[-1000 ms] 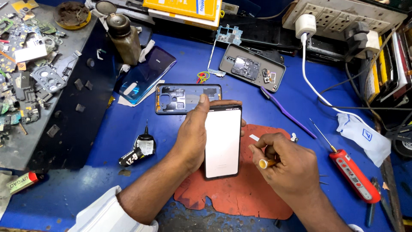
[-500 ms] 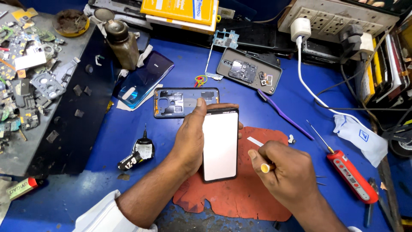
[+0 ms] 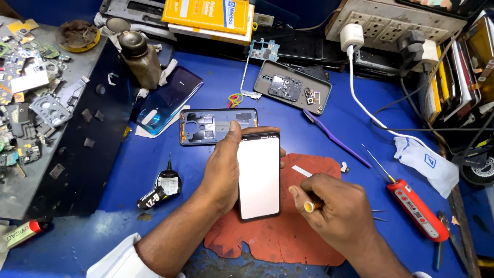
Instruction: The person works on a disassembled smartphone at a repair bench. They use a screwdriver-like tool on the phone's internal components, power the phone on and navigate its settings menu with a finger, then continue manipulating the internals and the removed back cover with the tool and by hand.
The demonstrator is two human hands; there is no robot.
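Observation:
My left hand grips a phone screen panel by its left edge and top, its white face up over a worn red mat. My right hand rests on the mat just right of the panel, closed around a small tool with a yellowish round end. A thin white strip lies on the mat above that hand. A phone middle frame lies flat just beyond the panel's top edge.
On the blue bench are a glue tube, a blue-violet back cover, an open phone body, a purple brush, a red-handled screwdriver, a white cloth, a metal bottle. Left tray holds several parts.
My right hand has shifted slightly down and right on the mat with the small tool. The left hand keeps holding the panel in the same place.

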